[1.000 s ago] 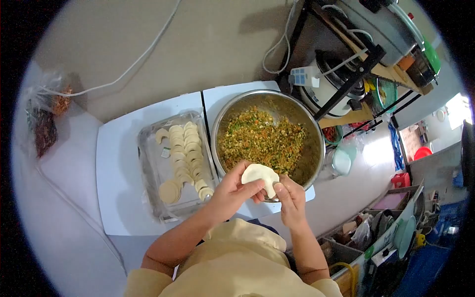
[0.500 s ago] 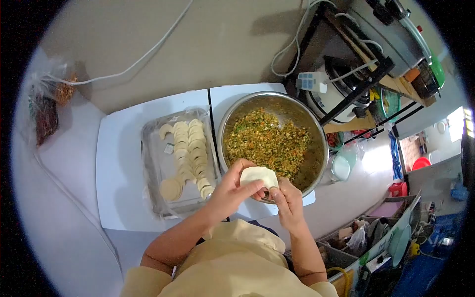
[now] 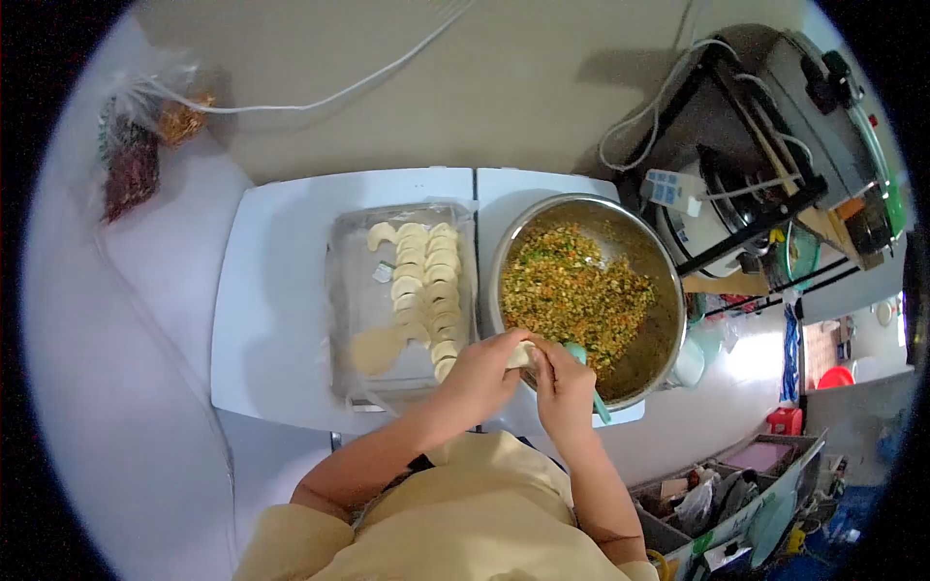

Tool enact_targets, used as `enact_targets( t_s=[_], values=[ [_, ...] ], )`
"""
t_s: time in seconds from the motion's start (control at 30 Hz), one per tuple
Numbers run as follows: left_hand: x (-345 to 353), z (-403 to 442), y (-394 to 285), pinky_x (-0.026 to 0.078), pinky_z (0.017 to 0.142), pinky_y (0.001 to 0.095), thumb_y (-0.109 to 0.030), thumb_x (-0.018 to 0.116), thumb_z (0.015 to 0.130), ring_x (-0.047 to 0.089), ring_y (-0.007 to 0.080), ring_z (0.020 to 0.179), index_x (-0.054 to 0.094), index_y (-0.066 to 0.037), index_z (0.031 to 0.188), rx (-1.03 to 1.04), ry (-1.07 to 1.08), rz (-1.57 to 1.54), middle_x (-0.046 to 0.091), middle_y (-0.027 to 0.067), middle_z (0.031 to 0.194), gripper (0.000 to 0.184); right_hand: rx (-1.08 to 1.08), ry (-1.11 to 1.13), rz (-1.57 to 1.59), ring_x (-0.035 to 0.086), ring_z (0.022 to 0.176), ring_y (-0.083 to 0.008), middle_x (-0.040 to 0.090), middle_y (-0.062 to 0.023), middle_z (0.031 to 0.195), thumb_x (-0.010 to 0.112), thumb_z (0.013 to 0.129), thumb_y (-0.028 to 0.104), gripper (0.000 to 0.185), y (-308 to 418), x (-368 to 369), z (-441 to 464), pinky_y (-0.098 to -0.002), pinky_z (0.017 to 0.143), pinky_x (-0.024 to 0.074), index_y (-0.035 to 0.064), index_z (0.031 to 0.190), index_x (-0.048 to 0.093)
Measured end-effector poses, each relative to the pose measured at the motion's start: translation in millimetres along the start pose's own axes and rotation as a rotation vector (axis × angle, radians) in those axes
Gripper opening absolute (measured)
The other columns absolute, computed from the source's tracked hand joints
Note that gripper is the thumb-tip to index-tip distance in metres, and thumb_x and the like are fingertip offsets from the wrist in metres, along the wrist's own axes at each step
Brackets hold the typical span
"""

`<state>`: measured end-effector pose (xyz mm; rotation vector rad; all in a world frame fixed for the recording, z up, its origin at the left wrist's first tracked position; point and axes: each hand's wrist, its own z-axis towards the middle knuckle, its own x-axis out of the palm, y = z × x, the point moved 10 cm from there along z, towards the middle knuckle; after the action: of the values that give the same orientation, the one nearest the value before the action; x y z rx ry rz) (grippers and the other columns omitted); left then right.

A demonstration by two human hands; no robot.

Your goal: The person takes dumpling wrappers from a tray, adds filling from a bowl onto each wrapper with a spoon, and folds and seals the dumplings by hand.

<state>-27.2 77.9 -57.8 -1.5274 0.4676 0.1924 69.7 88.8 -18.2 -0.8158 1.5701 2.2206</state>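
Between my two hands is a pale dumpling (image 3: pixel 521 355), mostly covered by my fingers. My left hand (image 3: pixel 487 368) is closed on its left side, and my right hand (image 3: pixel 564 382) pinches its right side. Both are at the near rim of a large steel bowl (image 3: pixel 668 363) of chopped vegetable filling (image 3: pixel 572 290). A green spoon handle (image 3: pixel 601 407) sticks out past the bowl's near rim beside my right hand. Left of the bowl, a plastic-lined tray (image 3: pixel 354 290) carries rows of folded dumplings (image 3: pixel 441 261) and a stack of flat round wrappers (image 3: pixel 378 351).
The tray and bowl stand on a white surface (image 3: pixel 276 290) against the wall. A rack (image 3: pixel 775 208) with a rice cooker and a power strip (image 3: pixel 673 191) is at the right. Bagged goods (image 3: pixel 131 169) hang at the far left. Grey bins (image 3: pixel 668 518) stand at lower right.
The wrapper, a wide pale disc before, now shows only a small part between my fingers, and my hands are closer together. The view has shifted left, and the green spoon handle now shows.
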Motion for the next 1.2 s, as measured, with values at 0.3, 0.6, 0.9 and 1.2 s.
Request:
enact_targets(
  t_s=[0.3, 0.6, 0.9, 1.2],
  values=[
    [-38.6, -5.1, 58.5, 0.049, 0.078, 0.0328, 0.012, 0.042, 0.081, 0.063, 0.025, 0.092, 0.048, -0.002, 0.114, -0.1, -0.42, -0.653, 0.061, 0.0154, 0.097, 0.038, -0.403, 0.001, -0.45, 0.052, 0.055, -0.0262, 0.05, -0.0103, 0.062, 0.056, 0.077, -0.001, 0.057, 38.0, 69.3, -11.1, -0.0389, 0.053, 0.0428, -0.0063, 0.132, 0.039],
    [-154.6, 4.2, 194.7, 0.048, 0.069, 0.027, 0.009, 0.048, 0.077, 0.061, 0.0154, 0.079, 0.057, -0.001, 0.094, -0.281, -0.873, -0.398, 0.064, 0.0107, 0.097, 0.022, -0.079, 0.152, -0.172, 0.053, 0.055, -0.0302, 0.056, -0.0138, 0.065, 0.06, 0.078, 0.005, 0.051, 7.3, 29.2, -19.2, -0.0394, 0.054, 0.0436, 0.0052, 0.128, 0.048],
    [-200.1, 27.0, 218.0, 0.04, 0.081, 0.0406, -0.003, 0.061, 0.071, 0.051, 0.0312, 0.091, 0.06, -0.007, 0.088, -0.221, -0.983, 0.394, 0.057, 0.0103, 0.088, 0.018, 0.186, -0.014, 0.003, 0.046, 0.059, -0.0071, 0.054, -0.0013, 0.069, 0.051, 0.089, 0.004, 0.038, -40.9, -37.6, -43.6, -0.0226, 0.057, 0.0425, 0.0025, 0.127, 0.049],
    [-201.3, 17.9, 234.5, 0.043, 0.079, 0.0393, -0.005, 0.066, 0.069, 0.054, 0.0298, 0.089, 0.058, -0.004, 0.09, -0.369, -0.99, 0.175, 0.057, 0.0109, 0.088, 0.022, 0.339, -0.121, 0.097, 0.048, 0.062, -0.0064, 0.056, -0.0044, 0.087, 0.049, 0.092, 0.01, 0.033, -72.4, -59.6, -62.4, -0.0221, 0.056, 0.042, 0.0028, 0.124, 0.051]
  ],
)
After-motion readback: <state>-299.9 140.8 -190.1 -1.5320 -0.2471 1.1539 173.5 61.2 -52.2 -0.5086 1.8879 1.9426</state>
